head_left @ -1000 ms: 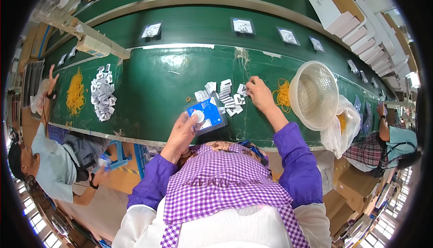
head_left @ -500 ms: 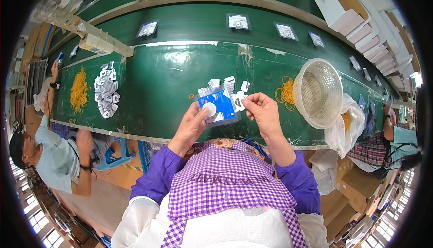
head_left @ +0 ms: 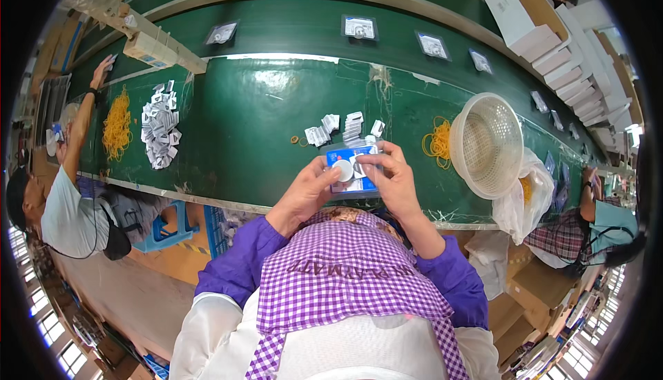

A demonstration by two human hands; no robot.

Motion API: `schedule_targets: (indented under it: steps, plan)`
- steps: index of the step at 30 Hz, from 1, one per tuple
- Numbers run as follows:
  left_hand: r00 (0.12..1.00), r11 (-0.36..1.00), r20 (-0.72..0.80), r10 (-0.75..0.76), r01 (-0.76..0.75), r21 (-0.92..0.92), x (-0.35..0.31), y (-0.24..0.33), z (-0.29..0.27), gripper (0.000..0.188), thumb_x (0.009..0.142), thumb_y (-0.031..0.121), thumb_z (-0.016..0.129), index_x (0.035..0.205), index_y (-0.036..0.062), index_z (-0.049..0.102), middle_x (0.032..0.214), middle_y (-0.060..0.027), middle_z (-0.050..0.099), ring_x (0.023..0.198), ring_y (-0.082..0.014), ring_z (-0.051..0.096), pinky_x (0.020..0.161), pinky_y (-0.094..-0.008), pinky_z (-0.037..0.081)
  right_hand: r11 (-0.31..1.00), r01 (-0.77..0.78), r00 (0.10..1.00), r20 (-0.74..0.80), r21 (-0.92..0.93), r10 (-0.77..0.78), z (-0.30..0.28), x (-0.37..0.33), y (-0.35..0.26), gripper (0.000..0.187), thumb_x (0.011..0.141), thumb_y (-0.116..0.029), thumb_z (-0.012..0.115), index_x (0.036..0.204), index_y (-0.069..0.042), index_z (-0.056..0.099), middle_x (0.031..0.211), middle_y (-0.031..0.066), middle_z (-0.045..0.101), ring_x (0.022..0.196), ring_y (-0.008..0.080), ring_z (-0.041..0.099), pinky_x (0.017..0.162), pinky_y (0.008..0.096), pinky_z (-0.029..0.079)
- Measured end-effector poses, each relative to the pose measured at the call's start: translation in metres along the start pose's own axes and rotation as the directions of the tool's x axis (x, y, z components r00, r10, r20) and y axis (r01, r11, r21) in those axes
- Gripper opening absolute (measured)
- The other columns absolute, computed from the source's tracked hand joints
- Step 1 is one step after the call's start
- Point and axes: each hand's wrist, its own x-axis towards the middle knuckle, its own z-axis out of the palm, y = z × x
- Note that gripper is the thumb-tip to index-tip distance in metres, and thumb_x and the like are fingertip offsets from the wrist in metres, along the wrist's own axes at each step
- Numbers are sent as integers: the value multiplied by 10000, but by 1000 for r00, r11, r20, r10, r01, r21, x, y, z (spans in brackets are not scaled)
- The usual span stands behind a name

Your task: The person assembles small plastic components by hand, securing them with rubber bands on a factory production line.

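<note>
My left hand [head_left: 304, 192] grips a flat blue card package [head_left: 334, 155] low over the near edge of the green table, its thumb by a white round disc [head_left: 342, 171] on the front. The fingers of my right hand [head_left: 395, 181] are closed at the package's right part. They press a small white slip [head_left: 358, 166] with a dark mark against its face; the fingers partly cover this slip. Just beyond my hands lie small folded white slips [head_left: 352, 126] in loose stacks, and a small rubber band [head_left: 295, 140].
Yellow rubber bands [head_left: 438, 143] lie beside a white perforated basket [head_left: 492, 146] at right, near a plastic bag [head_left: 523, 197]. More bands [head_left: 117, 129] and a slip pile [head_left: 160, 130] lie at left. Beyond, packages [head_left: 359, 27] rest on a green belt. A co-worker [head_left: 72, 207] reaches at far left.
My right hand has moved left onto the package with a small white slip. The package has levelled and shifted slightly right. The left co-worker's arm now reaches toward the belt.
</note>
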Motion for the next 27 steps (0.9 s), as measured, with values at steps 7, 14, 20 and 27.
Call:
schedule_targets:
  steps: [7,14,20,27]
  plan:
    - [999,999,-21,-31,31,-33,1,-2,-1,514,792,252,695,1162,28,419,1090,-72,531,945,-146,550,860,-326,466,999,3,998,63,-49,0,1,-2,-12,232,797,-84,643,1027,-61,644,1044,96,509,1016,217,515,888,306,400]
    - [1000,988,1,-17,17,-153,4,-4,-2,436,762,147,705,1125,80,474,1027,-27,582,926,-128,582,837,-307,504,996,-68,995,76,-54,72,2,-2,-23,271,810,-61,620,1080,-32,615,1114,83,521,1025,177,514,896,284,390]
    - [998,972,-26,-58,51,-227,8,-9,1,413,764,117,695,1119,91,485,1025,-20,585,927,-130,583,835,-308,504,985,-157,987,53,73,154,7,-5,-9,284,872,-86,550,1148,-29,589,1185,83,493,1099,176,471,928,273,362]
    - [993,987,-112,47,-63,-146,9,-3,-6,423,741,72,700,1091,107,464,1034,-38,579,941,-162,580,795,-329,496,868,-143,939,-212,475,270,2,-3,7,294,909,-80,472,1185,9,518,1139,78,543,1034,158,518,831,254,421]
